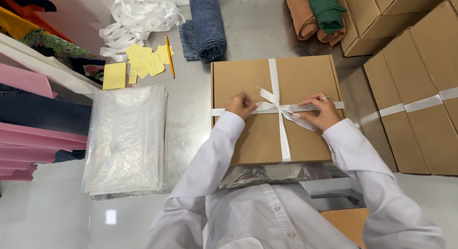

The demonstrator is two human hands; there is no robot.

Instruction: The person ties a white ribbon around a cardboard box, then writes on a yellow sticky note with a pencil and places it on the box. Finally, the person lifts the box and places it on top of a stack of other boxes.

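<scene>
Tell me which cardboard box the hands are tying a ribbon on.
The flat box in the middle of the table: both hands, left and right, rest on its white ribbon.

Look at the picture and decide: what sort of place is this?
Probably a clothing packing station: a cardboard box tied with white ribbon, a stack of clear bags, and rolled fabric on the table.

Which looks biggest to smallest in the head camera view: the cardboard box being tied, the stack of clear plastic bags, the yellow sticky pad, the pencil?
1. cardboard box
2. stack of clear plastic bags, close to the box in area, so unsure
3. yellow sticky pad
4. pencil, longer than the pad but far thinner
</scene>
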